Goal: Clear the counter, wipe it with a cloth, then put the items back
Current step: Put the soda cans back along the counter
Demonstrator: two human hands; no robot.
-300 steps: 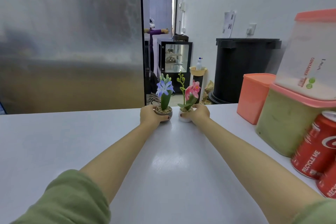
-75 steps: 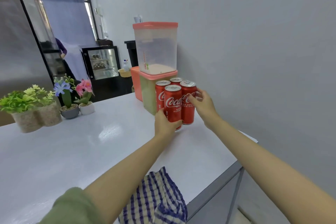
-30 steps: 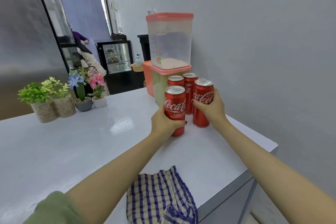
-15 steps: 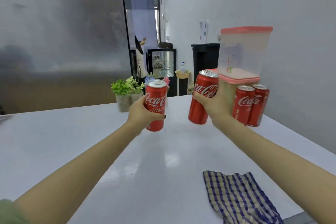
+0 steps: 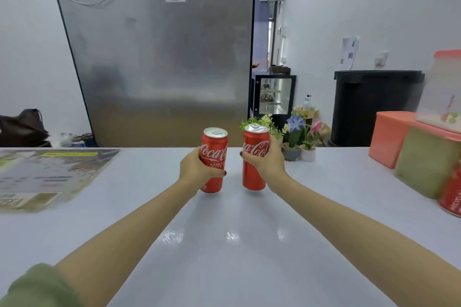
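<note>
Both tall red cans [image 5: 215, 143] are upright, silver-lidded

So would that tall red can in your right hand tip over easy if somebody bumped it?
Probably. The can is tall and narrow, so a bump near its top could topple it. On its side, its round body would likely roll on the glossy counter.

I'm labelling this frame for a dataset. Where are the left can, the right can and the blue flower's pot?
left can [image 5: 216, 146], head view, on its white logo.
right can [image 5: 253, 172], head view, on the lower red body.
blue flower's pot [image 5: 291, 154], head view, on the grey pot wall.
</note>
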